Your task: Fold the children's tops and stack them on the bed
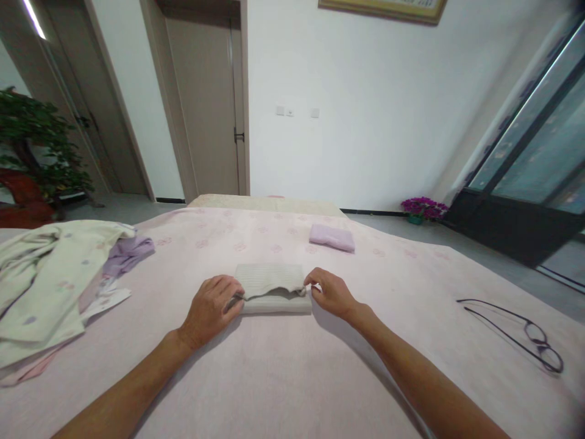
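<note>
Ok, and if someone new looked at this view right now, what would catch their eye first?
Probably the left hand and right hand at the centre, pinching the two ends of a folded grey cloth on the pink cover. Next, the rumpled clothes heaped at the left, and the dark glasses lying at the right. Beyond, bright purple flowers stand near the wall at the right.

Setting: a home; living area or bedroom not distinguishable. Evidence: brown interior door point(201, 103) with lever handle point(239, 135), white wall plates point(280, 110), gilt-framed picture point(388, 8), leafy houseplant point(34, 131), potted magenta flowers point(425, 208), flower-printed pink cloth point(274, 378), heaped clothing point(59, 268).
</note>
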Available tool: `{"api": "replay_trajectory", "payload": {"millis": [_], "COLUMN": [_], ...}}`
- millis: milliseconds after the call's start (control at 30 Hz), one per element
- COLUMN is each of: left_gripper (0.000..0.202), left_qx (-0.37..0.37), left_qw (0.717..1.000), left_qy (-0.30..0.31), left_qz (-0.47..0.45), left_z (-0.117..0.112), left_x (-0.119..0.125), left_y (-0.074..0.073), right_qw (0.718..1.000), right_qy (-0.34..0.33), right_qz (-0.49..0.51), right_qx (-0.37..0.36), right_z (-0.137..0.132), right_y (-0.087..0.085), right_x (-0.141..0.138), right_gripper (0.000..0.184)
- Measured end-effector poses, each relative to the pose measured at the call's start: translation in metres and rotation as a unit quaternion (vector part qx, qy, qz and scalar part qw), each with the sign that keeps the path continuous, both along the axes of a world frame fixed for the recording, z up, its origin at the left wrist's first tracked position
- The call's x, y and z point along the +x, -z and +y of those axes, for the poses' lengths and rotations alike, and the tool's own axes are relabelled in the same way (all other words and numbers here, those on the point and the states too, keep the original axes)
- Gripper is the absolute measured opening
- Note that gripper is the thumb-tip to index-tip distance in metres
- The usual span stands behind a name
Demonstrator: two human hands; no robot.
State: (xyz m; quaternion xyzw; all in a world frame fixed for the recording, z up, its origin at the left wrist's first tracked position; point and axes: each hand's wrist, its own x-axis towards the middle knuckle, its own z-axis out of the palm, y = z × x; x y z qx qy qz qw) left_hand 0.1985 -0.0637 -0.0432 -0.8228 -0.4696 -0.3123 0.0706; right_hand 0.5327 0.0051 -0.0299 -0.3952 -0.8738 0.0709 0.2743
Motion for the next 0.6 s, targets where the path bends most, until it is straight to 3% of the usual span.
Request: {"api": "replay_trajectory", "payload": {"millis": [133, 267, 433, 600], "left_gripper": [0.030, 0.052, 0.046, 0.038], "left_qx": [0.012, -0.008, -0.021, 0.009], "left_qw": [0.999, 0.997, 0.994, 0.995], "left_qy": [0.033, 0.038, 0.030, 0.022], "left_qz": [0.038, 0.065, 0.099, 0.101], "left_z": [0.000, 0.002, 0.003, 0.006], "left_x": [0.001, 0.001, 0.006, 0.011], "left_y": [0.004, 0.012, 0.014, 0.017], "right_qw": [0.998, 0.987, 0.973, 0.965], "right_qy": [-0.051, -0.107, -0.040, -0.004], "right_qz": [0.003, -0.118, -0.228, -0.259], "right_qx": [0.047, 0.012, 0.022, 0.040], "right_z": [-0.014, -0.029, -0.038, -0.049], "right_y": [-0.012, -0.017, -0.028, -0.032], "right_x": [-0.010, -0.021, -0.037, -0.053], "right_gripper": [0.029, 0.025, 0.015, 0.011]}}
